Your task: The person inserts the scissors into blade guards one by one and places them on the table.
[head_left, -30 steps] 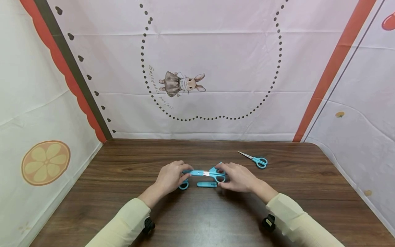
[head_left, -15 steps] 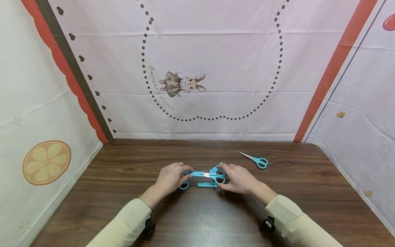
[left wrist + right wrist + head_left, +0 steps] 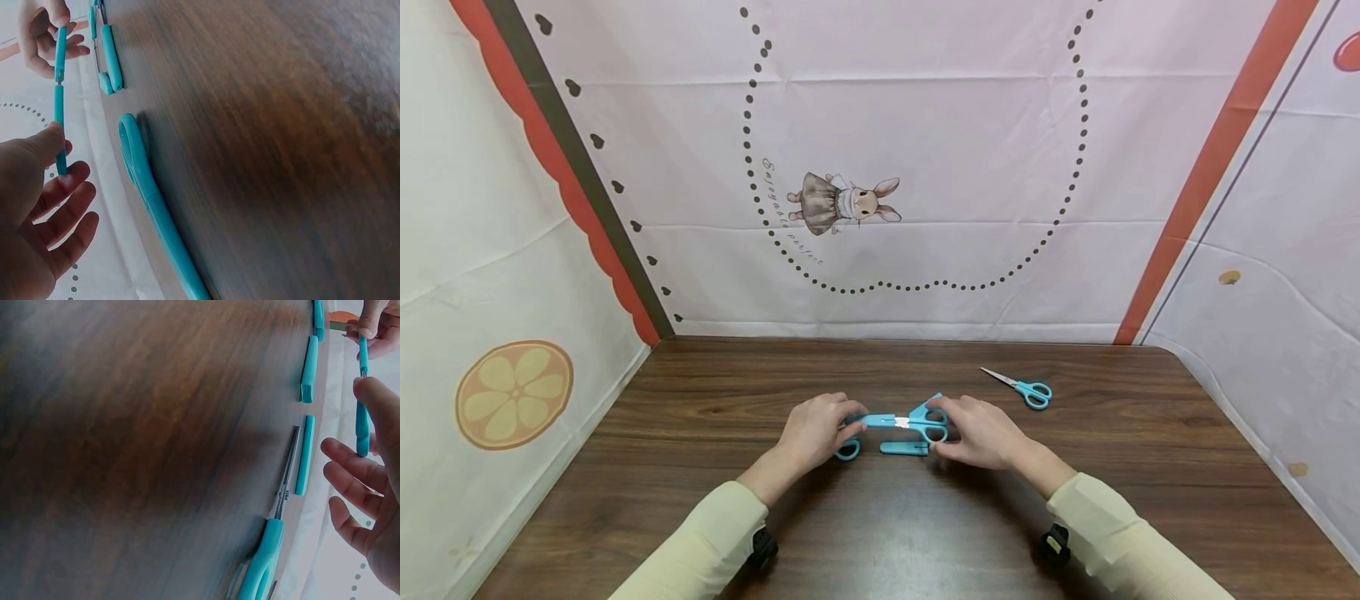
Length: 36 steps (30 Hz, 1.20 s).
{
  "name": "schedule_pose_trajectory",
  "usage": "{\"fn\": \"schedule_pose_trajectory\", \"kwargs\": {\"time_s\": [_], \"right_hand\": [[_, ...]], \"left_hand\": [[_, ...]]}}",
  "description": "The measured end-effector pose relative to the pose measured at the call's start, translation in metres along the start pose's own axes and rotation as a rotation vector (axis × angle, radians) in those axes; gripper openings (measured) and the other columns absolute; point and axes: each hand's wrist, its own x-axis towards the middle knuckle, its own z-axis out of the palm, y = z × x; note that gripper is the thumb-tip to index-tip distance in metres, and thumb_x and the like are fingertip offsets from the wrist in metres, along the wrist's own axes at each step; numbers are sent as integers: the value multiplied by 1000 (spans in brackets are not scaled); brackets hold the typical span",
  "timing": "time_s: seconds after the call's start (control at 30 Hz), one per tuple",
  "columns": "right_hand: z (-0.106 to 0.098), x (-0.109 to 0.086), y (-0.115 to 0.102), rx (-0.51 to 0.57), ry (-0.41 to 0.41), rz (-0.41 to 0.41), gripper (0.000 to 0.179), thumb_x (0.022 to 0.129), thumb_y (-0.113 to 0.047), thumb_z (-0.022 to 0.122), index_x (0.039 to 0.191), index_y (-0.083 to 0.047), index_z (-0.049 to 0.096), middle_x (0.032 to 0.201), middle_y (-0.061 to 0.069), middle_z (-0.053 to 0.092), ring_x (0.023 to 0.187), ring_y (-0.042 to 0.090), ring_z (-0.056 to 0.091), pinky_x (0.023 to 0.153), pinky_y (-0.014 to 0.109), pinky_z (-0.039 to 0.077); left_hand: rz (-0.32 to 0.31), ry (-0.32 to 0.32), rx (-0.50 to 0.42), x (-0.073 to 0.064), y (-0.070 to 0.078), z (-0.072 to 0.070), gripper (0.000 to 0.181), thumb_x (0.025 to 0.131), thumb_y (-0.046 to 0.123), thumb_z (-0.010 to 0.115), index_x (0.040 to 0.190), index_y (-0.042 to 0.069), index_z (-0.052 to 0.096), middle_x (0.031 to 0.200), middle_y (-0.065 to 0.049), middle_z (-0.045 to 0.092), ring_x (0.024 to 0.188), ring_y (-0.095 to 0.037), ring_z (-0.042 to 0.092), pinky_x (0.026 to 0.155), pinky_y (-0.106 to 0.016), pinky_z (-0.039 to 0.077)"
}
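Note:
My left hand pinches a blue blade cover between thumb and fingers. The cover sits over the blades of a pair of blue-handled scissors, with a short bit of metal showing between cover and handles. At the other end my right hand holds the scissors by the handles. Both wrist views show the pair held level, clear of the table. Below it a second blade cover lies on the wood. A third cover lies farther back, partly behind the held handles in the head view.
Another pair of scissors lies under my left hand, one handle loop showing. Uncovered scissors rest at the back right, points to the left. The brown wooden table ends against a printed cloth wall.

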Motion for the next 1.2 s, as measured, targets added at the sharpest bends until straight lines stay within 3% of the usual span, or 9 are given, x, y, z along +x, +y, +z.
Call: {"fn": "schedule_pose_trajectory", "kwargs": {"time_s": [0.4,0.6,0.77,1.0,1.2], "right_hand": [[2,-3,-1,44,1,46,57,82,-39,65,131,-15,49,83,-5,58,69,2,50,56,21,41],[3,-4,-1,28,25,65,57,83,-39,64,132,-16,49,79,-10,53,68,2,47,55,21,39],[3,-5,0,41,32,84,58,84,-38,63,135,-17,46,86,-10,55,70,3,47,57,22,39],[4,-5,-2,64,73,67,57,84,-37,64,135,-17,45,103,-2,62,73,3,54,59,22,43],[4,-6,-2,85,109,54,58,83,-37,66,133,-13,47,103,1,64,74,5,59,57,21,45]], "left_hand": [[11,40,-29,-1,0,-1,21,83,33,67,101,24,70,71,10,52,49,0,36,39,-18,27],[12,28,-74,-1,1,-1,22,85,26,67,105,19,68,80,3,59,53,-1,45,41,-17,32],[-32,9,-106,-1,2,-2,20,83,22,69,102,17,68,84,7,60,63,-2,56,47,-16,38],[-50,16,-111,-2,1,0,15,84,21,68,99,18,67,84,11,59,60,1,48,50,-17,38],[-28,41,-114,-6,1,1,17,84,20,68,101,17,67,83,12,58,60,1,46,50,-17,37]]}}
